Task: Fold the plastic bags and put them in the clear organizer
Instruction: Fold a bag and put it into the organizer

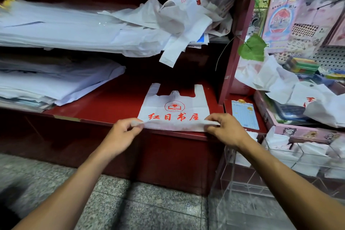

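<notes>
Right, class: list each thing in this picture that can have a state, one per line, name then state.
printed bag: flat on the red shelf, bottom edge lifted and folding up
left hand: pinching the bag's bottom left corner
right hand: pinching the bottom right corner
clear organizer: open-topped, folded bags inside
loose bags: crumpled, unfolded

both arms outstretched; left hand (pixel 124 130) and right hand (pixel 225 127) in pinching grips
</notes>
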Motion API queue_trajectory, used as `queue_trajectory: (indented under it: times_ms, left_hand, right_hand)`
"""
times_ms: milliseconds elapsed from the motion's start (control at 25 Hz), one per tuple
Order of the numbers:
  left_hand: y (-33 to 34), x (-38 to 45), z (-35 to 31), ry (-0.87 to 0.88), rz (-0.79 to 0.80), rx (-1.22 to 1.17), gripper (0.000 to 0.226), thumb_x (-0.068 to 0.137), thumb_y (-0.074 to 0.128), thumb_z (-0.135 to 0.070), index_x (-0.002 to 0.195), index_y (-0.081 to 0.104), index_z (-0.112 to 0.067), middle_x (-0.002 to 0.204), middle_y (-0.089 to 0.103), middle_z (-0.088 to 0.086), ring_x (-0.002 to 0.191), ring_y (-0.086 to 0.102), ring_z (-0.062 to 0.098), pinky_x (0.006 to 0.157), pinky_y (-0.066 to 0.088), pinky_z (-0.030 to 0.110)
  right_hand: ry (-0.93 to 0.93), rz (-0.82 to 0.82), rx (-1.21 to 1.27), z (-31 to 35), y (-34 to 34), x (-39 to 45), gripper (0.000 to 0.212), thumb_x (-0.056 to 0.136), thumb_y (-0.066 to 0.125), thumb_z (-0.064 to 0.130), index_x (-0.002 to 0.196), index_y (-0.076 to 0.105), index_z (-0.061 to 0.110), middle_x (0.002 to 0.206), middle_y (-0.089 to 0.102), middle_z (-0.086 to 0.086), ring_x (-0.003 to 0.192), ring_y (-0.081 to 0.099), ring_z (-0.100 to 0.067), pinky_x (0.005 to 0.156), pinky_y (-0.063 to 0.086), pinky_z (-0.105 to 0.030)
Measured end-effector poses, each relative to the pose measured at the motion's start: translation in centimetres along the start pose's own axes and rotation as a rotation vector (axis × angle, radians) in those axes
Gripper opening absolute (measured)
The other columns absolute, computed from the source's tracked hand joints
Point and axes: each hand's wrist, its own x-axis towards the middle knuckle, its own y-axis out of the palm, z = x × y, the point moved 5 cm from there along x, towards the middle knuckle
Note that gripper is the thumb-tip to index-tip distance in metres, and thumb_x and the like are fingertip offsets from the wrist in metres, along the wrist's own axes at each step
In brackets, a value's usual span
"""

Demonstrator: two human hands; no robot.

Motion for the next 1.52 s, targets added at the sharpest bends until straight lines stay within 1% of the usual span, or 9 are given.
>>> queue_trajectory:
  times_ms: [240,360,480,600,800,1000,1160,1280,1520]
  left_hand:
    - [-0.8,0.5,0.5,-0.067,-0.197,-0.076,0.019,0.093,0.065,-0.032,0.082,0.076,-0.020,0.083,0.075,-0.007,0.077,0.064,0.009,0.072,0.046,0.032]
    - [-1.0,0.8,0.4,-0.121,-0.292,-0.088,0.028,0.086,0.068,-0.040,0.071,0.068,-0.016,0.061,0.059,-0.006,0.064,0.051,0.012,0.065,0.039,0.032]
    - [-0.6,0.8,0.2,-0.222,-0.301,-0.207,0.015,0.086,0.074,-0.024,0.098,0.065,-0.024,0.056,0.063,-0.011,0.070,0.060,0.012,0.076,0.046,0.027]
    - [-0.4,0.8,0.1,-0.260,-0.324,-0.137,0.020,0.082,0.072,-0.011,0.096,0.063,-0.021,0.062,0.069,-0.005,0.070,0.064,0.015,0.072,0.049,0.030]
    - [0.1,0.5,0.4,-0.388,-0.282,-0.229,0.023,0.083,0.073,-0.010,0.093,0.054,-0.018,0.077,0.068,0.004,0.050,0.061,0.016,0.047,0.041,0.025]
    - [-0.4,0.4,-2.5,-0.008,-0.308,0.438,0.030,0.076,0.076,-0.032,0.101,0.059,-0.031,0.108,0.055,-0.011,0.100,0.053,0.018,0.082,0.042,0.032]
    - [3.7,0.4,-3.0,0.164,0.219,0.684,0.079,0.076,0.072,-0.057,0.145,0.039,-0.037,0.159,0.025,-0.013,0.146,0.017,0.010,0.118,0.010,0.039]
    - [4.5,0.3,-1.7,0.026,0.314,0.815,0.088,0.087,0.068,-0.044,0.156,0.014,-0.038,0.165,0.005,-0.010,0.151,0.000,0.011,0.121,-0.001,0.048]
    - [3.6,0.7,-2.8,0.098,0.108,0.809,0.061,0.084,0.071,-0.032,0.139,0.043,-0.035,0.148,0.036,-0.012,0.124,0.036,0.020,0.100,0.033,0.037]
  right_hand:
    - [0.206,-0.124,0.217,-1.5,0.2,0.7,0.044,0.096,0.058,0.033,0.068,0.053,0.000,0.060,0.045,-0.002,0.058,0.039,-0.014,0.060,0.034,-0.030]
    - [0.249,-0.161,0.208,-1.7,0.3,0.9,0.042,0.097,0.054,0.037,0.063,0.048,0.011,0.060,0.041,-0.004,0.058,0.036,-0.016,0.060,0.033,-0.032]
    - [0.257,-0.166,0.221,-1.9,0.5,1.1,0.039,0.095,0.057,0.032,0.065,0.050,0.008,0.061,0.046,-0.005,0.059,0.041,-0.017,0.061,0.036,-0.033]
    - [0.256,-0.158,0.184,-1.8,0.6,1.4,0.006,0.090,0.060,0.014,0.086,0.065,0.014,0.070,0.060,-0.002,0.067,0.054,-0.016,0.064,0.044,-0.031]
    - [0.263,-0.161,0.114,-2.1,0.5,1.3,0.032,0.087,0.064,0.012,0.116,0.055,0.019,0.086,0.065,-0.004,0.076,0.061,-0.018,0.064,0.046,-0.030]
    - [0.023,-0.297,-0.355,-0.2,0.9,0.3,0.059,0.087,0.059,0.034,0.140,0.040,0.018,0.145,0.037,-0.007,0.122,0.044,-0.032,0.095,0.041,-0.045]
    - [-0.078,0.179,-0.570,-0.1,3.8,0.0,0.076,0.088,0.029,0.071,0.151,0.029,0.028,0.162,0.022,0.000,0.147,0.023,-0.023,0.117,0.020,-0.044]
    - [-0.069,0.225,-0.596,-0.3,4.0,-0.2,0.073,0.093,0.044,0.063,0.154,0.022,0.029,0.163,0.018,0.000,0.150,0.017,-0.021,0.120,0.014,-0.043]
    - [-0.170,0.066,-0.607,0.8,3.3,-0.4,0.056,0.085,0.061,0.058,0.125,0.048,0.022,0.128,0.048,0.001,0.123,0.044,-0.022,0.107,0.033,-0.035]
